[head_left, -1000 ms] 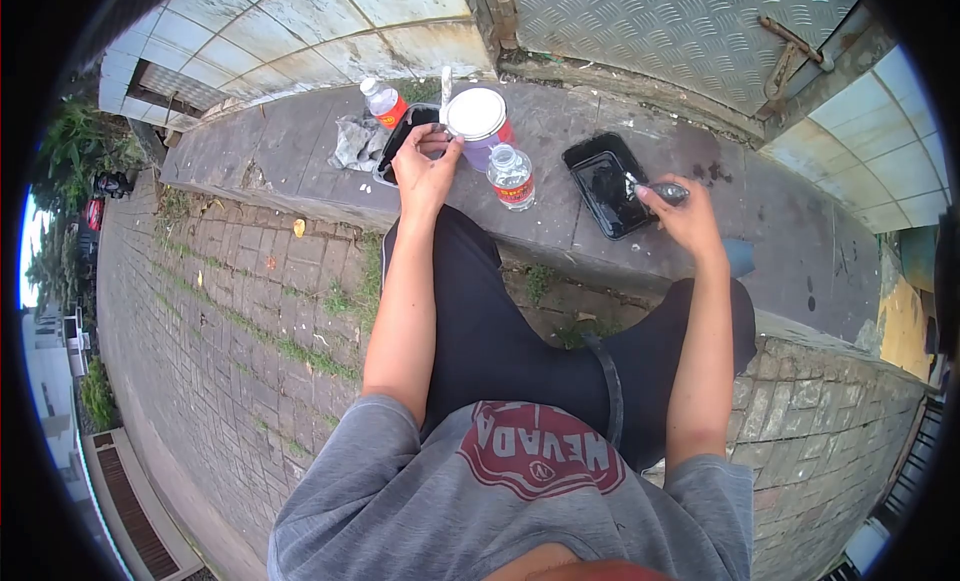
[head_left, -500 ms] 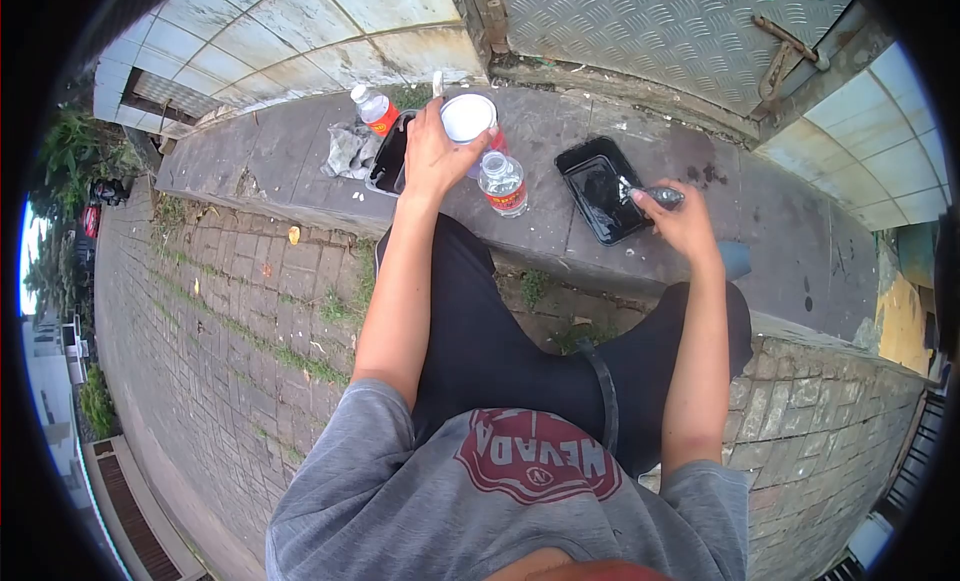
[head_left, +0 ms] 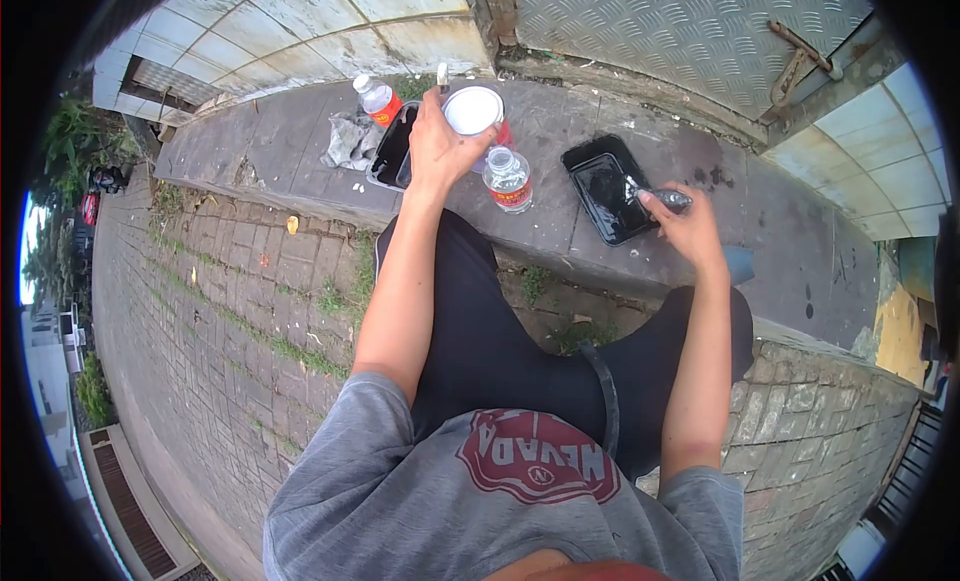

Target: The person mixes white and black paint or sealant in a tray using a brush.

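My left hand (head_left: 440, 146) is wrapped round the near-left side of a can with a round white top (head_left: 473, 111); a pale stick-like end (head_left: 442, 74) pokes up beyond its fingers. Just right of that hand, an uncapped clear plastic bottle (head_left: 510, 186) with a red label stands upright. In my right hand (head_left: 688, 224) is a short tool with a dark, speckled handle (head_left: 672, 198). Its pale tip reaches into a black plastic tray (head_left: 577, 166), whose inside is glossy and dark. My right fingers are closed on the handle, partly covering it.
Left of the can are a second black tray (head_left: 385, 171), a capped bottle (head_left: 378, 101) and a crumpled grey rag (head_left: 350, 143). All rest on a grey stone ledge (head_left: 270, 156) before a tiled wall and metal door (head_left: 670, 41). A blue-grey piece (head_left: 738, 265) lies near my right wrist.
My right hand and its tool have shifted slightly right and down over the tray. My left hand stays on the can; the whole view has moved a little.
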### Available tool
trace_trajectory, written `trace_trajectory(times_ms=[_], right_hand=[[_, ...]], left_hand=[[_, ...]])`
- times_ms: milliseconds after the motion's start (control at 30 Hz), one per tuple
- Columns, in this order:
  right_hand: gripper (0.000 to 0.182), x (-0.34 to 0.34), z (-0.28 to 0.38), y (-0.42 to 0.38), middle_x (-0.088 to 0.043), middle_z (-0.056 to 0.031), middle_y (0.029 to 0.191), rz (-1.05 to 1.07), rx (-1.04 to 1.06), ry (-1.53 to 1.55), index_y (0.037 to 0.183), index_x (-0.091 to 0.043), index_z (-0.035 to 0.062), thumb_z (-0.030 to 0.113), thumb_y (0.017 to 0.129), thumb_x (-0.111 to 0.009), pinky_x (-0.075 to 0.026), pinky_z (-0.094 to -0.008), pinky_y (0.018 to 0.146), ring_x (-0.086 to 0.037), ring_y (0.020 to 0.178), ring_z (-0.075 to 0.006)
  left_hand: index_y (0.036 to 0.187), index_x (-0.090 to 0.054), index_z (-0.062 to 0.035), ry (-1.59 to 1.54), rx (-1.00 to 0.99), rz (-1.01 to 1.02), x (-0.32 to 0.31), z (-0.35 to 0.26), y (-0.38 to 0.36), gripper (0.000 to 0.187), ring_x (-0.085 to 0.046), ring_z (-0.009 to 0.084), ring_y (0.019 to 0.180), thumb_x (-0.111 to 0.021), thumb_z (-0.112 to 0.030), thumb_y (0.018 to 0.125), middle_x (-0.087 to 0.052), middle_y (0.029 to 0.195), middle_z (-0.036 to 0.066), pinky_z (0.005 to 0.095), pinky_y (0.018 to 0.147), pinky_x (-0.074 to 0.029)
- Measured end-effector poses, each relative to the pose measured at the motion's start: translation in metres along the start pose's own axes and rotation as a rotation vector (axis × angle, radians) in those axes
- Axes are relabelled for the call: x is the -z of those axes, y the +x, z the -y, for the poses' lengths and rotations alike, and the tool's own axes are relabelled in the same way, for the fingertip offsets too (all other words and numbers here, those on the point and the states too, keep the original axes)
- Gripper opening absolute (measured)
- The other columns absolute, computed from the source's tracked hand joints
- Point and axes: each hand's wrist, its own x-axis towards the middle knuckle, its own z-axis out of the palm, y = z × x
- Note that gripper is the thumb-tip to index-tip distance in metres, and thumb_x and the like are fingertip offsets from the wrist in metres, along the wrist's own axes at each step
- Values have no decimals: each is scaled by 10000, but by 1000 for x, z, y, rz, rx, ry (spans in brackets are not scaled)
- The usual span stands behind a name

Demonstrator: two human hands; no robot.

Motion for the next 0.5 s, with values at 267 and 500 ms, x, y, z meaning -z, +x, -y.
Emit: trace_trajectory(times_ms=[267,500], right_hand=[[313,0,-5,2,-615,3,672,27,8,34,912,-707,8,306,937,-800,-425,-260,489,-532,518,-78],[293,-3,5,-2,-620,-3,676,2,-17,29,881,-710,5,280,949,-787,-432,-255,509,-528,541,-76]], left_hand=[[1372,-456,148,-62,29,-33,-5,2,-2,1004,-659,430,1184,-904,-389,652,-636,1275,328,463,1007,-532],[1393,-422,166,-188,113,-76,-6,5,-2,1051,-659,409,1203,-912,-393,650,-632,1299,332,437,1030,-528]])
